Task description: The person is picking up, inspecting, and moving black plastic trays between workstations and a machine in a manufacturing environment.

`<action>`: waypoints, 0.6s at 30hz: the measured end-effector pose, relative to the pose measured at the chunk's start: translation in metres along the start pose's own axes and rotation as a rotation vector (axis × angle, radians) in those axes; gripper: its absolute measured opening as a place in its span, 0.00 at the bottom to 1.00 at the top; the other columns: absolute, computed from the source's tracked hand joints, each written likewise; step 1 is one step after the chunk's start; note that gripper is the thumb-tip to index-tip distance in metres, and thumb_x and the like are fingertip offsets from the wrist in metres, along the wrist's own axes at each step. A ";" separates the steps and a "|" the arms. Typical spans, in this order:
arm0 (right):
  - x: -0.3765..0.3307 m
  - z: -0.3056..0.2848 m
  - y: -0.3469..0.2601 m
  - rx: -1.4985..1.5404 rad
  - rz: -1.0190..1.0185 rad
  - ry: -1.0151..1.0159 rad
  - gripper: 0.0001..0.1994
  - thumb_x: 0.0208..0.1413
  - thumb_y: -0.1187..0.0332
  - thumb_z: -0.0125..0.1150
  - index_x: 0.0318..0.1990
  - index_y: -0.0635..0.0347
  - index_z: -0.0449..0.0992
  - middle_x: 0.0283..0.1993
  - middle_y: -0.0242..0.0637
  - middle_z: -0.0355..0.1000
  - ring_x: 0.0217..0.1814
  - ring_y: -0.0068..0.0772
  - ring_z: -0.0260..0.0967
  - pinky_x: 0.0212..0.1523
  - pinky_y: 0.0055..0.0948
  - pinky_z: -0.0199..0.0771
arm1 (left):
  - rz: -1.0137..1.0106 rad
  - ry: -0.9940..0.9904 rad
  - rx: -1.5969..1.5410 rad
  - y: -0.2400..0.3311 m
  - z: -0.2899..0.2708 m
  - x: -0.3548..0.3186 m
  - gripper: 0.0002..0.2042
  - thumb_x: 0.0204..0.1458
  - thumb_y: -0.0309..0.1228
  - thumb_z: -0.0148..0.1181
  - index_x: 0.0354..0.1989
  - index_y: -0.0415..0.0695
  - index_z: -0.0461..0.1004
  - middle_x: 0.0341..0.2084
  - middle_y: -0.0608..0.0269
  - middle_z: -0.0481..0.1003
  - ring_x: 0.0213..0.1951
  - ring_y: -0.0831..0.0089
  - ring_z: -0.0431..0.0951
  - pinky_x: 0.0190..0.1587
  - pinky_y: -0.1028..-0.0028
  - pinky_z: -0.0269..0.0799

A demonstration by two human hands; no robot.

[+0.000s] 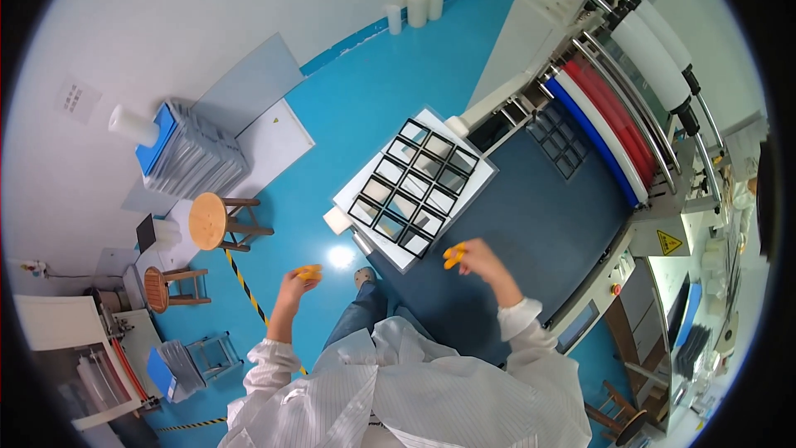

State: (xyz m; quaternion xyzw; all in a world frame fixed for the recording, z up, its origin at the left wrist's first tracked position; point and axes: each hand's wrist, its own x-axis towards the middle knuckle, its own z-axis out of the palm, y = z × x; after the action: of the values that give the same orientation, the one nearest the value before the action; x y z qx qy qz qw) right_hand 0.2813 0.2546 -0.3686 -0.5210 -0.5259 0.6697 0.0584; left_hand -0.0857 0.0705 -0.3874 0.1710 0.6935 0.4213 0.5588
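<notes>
A black-edged grid of shiny rectangular panes [412, 187] lies on a white board [402, 259], which overlaps the left end of a dark flat machine bed [497, 241]. My left hand [297, 282] is in the air left of the board, over the blue floor. Yellow covers sit on its fingertips, and its loosely bent fingers hold nothing that I can see. Just off the board's near right corner, my right hand [479, 259] hovers above the bed. Its yellow-covered fingertips point left, slightly apart, and touch nothing.
A second dark grid [558, 143] lies on the bed beside blue, white and red rollers [601, 124]. A red button [616, 289] is on the machine's near side. To the left are a round wooden stool [207, 221], a smaller stool [157, 289] and stacked sheets [195, 158].
</notes>
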 end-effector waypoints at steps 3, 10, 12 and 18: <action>-0.003 0.041 0.014 0.125 0.059 0.061 0.11 0.49 0.67 0.52 0.31 0.70 0.72 0.17 0.33 0.66 0.13 0.19 0.59 0.13 0.16 0.58 | -0.016 -0.225 0.146 -0.003 0.048 0.020 0.15 0.49 0.29 0.42 0.42 0.33 0.66 0.36 0.54 0.71 0.37 0.68 0.72 0.42 0.74 0.67; -0.002 0.081 0.011 0.412 0.039 0.224 0.09 0.47 0.71 0.53 0.32 0.71 0.71 0.18 0.34 0.66 0.12 0.19 0.55 0.12 0.17 0.54 | -0.053 -0.505 0.110 -0.006 0.137 0.042 0.14 0.49 0.34 0.49 0.36 0.34 0.70 0.29 0.60 0.72 0.31 0.76 0.72 0.35 0.81 0.66; -0.006 0.082 0.006 0.434 0.029 0.235 0.08 0.47 0.73 0.53 0.32 0.70 0.71 0.20 0.35 0.66 0.12 0.18 0.56 0.12 0.17 0.54 | -0.031 -0.460 0.180 -0.009 0.148 0.041 0.13 0.49 0.34 0.51 0.33 0.34 0.71 0.26 0.62 0.72 0.29 0.77 0.71 0.34 0.81 0.66; -0.028 0.074 -0.005 0.684 -0.161 0.128 0.07 0.49 0.73 0.50 0.34 0.68 0.69 0.25 0.36 0.66 0.19 0.19 0.58 0.17 0.18 0.61 | -0.054 -0.404 0.107 -0.012 0.158 0.035 0.12 0.48 0.30 0.51 0.34 0.31 0.70 0.29 0.60 0.72 0.31 0.75 0.72 0.37 0.81 0.67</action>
State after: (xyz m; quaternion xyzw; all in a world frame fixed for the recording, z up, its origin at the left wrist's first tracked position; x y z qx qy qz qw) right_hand 0.2353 0.1911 -0.3543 -0.4691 -0.3060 0.7664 0.3147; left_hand 0.0517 0.1506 -0.4217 0.2628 0.5932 0.3258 0.6877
